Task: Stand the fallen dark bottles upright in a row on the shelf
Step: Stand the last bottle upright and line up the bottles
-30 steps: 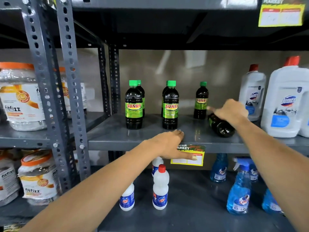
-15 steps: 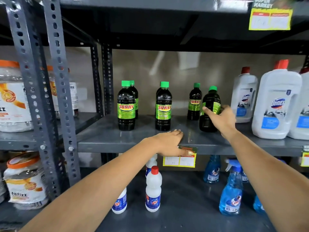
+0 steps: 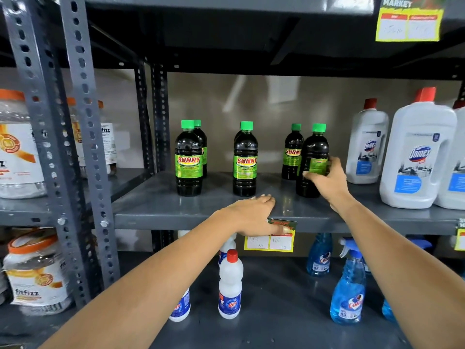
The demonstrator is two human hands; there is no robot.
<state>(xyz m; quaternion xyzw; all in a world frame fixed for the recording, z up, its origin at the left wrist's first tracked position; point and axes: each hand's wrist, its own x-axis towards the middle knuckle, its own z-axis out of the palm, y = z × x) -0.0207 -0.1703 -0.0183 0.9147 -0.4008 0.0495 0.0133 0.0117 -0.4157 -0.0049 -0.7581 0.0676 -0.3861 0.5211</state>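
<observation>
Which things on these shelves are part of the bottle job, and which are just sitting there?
Part of the job: dark Sunny bottles, the one in the right hand, grey shelf.
Just sitting there: white Domex jugs, blue spray bottles, Fitfizz jars.

Five dark plastic bottles with green caps [image 3: 189, 159] stand on the grey metal shelf [image 3: 176, 210], a possible sixth hidden behind the middle one; three large white jugs with red caps [image 3: 417, 159] stand to their right; below are three small white bottles with red caps [image 3: 230, 285] and at least four blue spray bottles [image 3: 348, 293]; four clear orange-lidded jars [image 3: 37, 270] fill the neighbouring rack; three yellow price tags [image 3: 269, 243] are partly visible.
</observation>
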